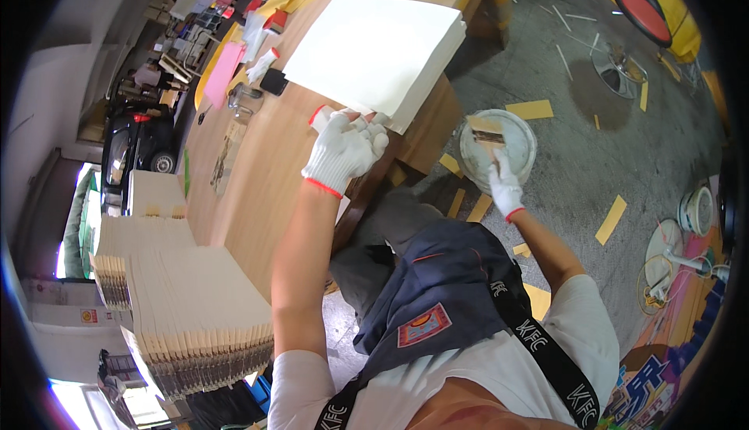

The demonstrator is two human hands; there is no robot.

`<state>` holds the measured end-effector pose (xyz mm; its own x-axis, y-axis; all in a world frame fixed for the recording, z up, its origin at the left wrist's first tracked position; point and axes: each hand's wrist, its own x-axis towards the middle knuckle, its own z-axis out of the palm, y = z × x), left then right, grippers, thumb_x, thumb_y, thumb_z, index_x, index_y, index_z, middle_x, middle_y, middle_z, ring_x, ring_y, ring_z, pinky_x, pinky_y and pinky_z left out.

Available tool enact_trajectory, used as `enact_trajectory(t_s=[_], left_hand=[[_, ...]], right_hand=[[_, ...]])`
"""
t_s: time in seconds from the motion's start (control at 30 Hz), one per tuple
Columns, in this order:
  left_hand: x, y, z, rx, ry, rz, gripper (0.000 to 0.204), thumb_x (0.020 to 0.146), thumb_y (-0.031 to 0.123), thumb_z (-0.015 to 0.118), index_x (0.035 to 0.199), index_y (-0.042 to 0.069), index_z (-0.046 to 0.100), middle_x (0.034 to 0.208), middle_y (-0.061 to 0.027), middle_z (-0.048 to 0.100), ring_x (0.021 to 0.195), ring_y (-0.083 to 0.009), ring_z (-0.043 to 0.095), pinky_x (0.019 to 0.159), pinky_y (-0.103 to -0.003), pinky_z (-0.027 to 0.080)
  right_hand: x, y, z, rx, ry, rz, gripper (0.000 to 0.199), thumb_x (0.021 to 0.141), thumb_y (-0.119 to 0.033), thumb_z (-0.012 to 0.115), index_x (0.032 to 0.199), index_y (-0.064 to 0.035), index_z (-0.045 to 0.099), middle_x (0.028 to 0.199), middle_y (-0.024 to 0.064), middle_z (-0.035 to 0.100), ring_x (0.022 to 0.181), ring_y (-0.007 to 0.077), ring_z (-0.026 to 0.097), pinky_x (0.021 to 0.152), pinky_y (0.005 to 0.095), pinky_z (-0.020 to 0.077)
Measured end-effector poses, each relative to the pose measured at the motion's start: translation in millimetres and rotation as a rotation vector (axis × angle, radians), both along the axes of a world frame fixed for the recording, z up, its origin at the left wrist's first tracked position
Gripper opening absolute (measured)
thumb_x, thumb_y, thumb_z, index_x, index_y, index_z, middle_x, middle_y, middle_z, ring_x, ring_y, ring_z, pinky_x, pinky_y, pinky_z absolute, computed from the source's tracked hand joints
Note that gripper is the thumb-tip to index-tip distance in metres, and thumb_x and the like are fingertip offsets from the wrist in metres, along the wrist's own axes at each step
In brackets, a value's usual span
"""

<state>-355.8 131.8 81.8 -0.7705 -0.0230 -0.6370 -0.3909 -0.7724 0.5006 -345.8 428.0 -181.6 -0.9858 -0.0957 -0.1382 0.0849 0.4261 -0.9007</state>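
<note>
My left hand (346,149), in a white knit glove with a red cuff, is at the near corner of a thick stack of white sheets (367,48) on the wooden table. Its fingers are curled in; whatever they may hold is hidden. Down at the right, my right hand (506,184), gloved likewise, grips a wide flat brush (489,135). The brush is over a round white bucket (528,135) standing on the floor, its bristles toward the far side. Pale whitish stuff shows inside the bucket.
The wooden table (261,173) carries a glass jar (245,101), a black object (274,81) and pink sheets (225,71). Tall stacks of boards (199,297) stand at the left. Yellow strips (611,219) litter the grey floor. A red-seated stool (641,13) stands far right.
</note>
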Motion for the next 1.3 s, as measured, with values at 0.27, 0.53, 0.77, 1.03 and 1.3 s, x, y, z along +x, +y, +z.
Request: enact_trajectory(t_s=[0.27, 0.53, 0.77, 1.03, 1.3], left_hand=[[-12, -19, -13, 0.121, -0.046, 0.072, 0.039, 0.098, 0.032, 0.040, 0.111, -0.003, 0.050, 0.110, -0.0176, 0.056, 0.093, -0.0345, 0.051, 0.075, -0.042, 0.052], [-29, 16, 9, -0.192, -0.044, 0.178, 0.050, 0.102, 0.038, 0.039, 0.133, -0.002, 0.037, 0.137, -0.0208, 0.045, 0.123, -0.0378, 0.043, 0.098, -0.052, 0.047], [-57, 9, -9, -0.518, -0.192, -0.014, 0.040, 0.097, 0.046, 0.042, 0.109, 0.008, 0.048, 0.086, -0.0085, 0.056, 0.063, -0.0282, 0.047, 0.054, -0.043, 0.032], [-42, -21, -41, -0.464, -0.007, -0.052, 0.049, 0.101, 0.038, 0.048, 0.109, -0.010, 0.044, 0.086, -0.0226, 0.063, 0.072, -0.0331, 0.058, 0.062, -0.048, 0.046], [-49, -1, -32, -0.373, 0.059, 0.075, 0.039, 0.102, 0.030, 0.046, 0.114, -0.008, 0.044, 0.083, -0.0186, 0.062, 0.076, -0.0302, 0.058, 0.065, -0.046, 0.048]], right_hand=[[-48, 16, -51, 0.786, 0.247, 0.373, 0.047, 0.095, -0.036, 0.055, 0.138, -0.0169, 0.051, 0.125, 0.0180, 0.061, 0.113, 0.0396, 0.059, 0.092, 0.0473, 0.0488], [-62, -25, 151, -0.173, 0.646, 0.257, 0.025, 0.093, -0.018, 0.062, 0.116, -0.0086, 0.066, 0.117, 0.0155, 0.066, 0.106, 0.0335, 0.064, 0.091, 0.0400, 0.0513], [-77, -83, 189, 0.093, 1.266, 0.542, 0.044, 0.081, -0.013, 0.066, 0.124, -0.0139, 0.060, 0.127, 0.0071, 0.060, 0.088, 0.0221, 0.066, 0.078, 0.0386, 0.0534], [-153, -74, 163, 0.688, 1.165, 0.478, 0.046, 0.083, -0.012, 0.052, 0.128, -0.0166, 0.057, 0.123, 0.0088, 0.056, 0.074, 0.0237, 0.064, 0.060, 0.0391, 0.0541], [-303, 6, 161, 0.550, 0.819, 0.057, 0.040, 0.094, -0.011, 0.047, 0.131, -0.0219, 0.057, 0.130, 0.0102, 0.061, 0.099, 0.0332, 0.067, 0.081, 0.0442, 0.0548]])
